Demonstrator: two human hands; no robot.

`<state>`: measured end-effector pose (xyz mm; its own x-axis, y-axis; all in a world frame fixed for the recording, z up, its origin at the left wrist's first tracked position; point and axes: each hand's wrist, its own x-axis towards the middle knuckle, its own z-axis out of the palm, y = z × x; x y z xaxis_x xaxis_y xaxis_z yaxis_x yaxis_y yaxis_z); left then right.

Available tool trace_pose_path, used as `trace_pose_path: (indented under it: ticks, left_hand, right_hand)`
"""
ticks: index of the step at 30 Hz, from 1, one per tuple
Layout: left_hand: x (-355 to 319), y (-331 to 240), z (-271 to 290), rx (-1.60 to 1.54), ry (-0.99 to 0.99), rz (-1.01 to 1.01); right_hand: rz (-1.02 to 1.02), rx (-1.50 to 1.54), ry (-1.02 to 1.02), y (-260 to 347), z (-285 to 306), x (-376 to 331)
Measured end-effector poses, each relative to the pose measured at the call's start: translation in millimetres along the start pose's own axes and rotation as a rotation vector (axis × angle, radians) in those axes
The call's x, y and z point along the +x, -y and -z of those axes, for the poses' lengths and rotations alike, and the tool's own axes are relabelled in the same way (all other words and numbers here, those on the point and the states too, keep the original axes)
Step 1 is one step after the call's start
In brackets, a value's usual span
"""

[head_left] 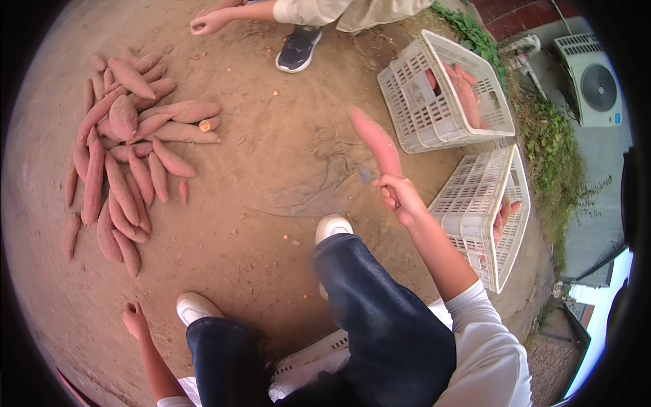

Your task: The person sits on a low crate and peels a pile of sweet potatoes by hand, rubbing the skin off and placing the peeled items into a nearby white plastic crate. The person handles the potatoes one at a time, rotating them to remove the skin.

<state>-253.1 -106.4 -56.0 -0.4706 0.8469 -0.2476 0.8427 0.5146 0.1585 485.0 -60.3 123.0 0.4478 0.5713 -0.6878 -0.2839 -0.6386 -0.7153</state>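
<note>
Gripping one long sweet potato (375, 141) in a closed right hand (399, 195), the person holds it near two white crates (475, 197) already holding a few. The left hand (135, 320) hangs open and empty above the dirt, and a large pile (125, 146) remains unsorted.

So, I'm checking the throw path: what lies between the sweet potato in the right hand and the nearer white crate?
Only bare dirt ground, as the head view shows. The right hand holds the sweet potato up just left of the nearer white crate.
</note>
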Motion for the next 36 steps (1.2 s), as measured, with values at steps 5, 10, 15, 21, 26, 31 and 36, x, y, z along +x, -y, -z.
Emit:
trace_pose_path:
  ticks: [5,10,15,21,26,31,36]
  left_hand:
    - [-16,38,-7,0.173,0.0,-0.137]
    - [-13,29,-9,0.204,-0.009,-0.127]
    - [-16,-11,2,0.135,0.086,-0.189]
    - [-8,-33,10,0.101,0.114,-0.085]
    - [8,-58,13,0.0,-0.082,-0.023]
    - [23,-121,29,-0.266,-0.169,0.023]
    - [34,-188,50,-0.178,-0.137,-0.114]
  right_hand:
    - [0.506,0.257,-0.639,13,154,-31]
    - [0.609,-0.009,-1.327,-5,333,-36]
    - [-0.191,-0.654,-1.901,-37,425,-42]
    - [0.704,-1.544,-1.379,-7,350,-4]
    - [1.34,-1.548,-0.805,56,190,46]
    - [1.506,-1.415,-0.276,58,32,74]
    - [1.57,-1.432,0.139,27,-69,74]
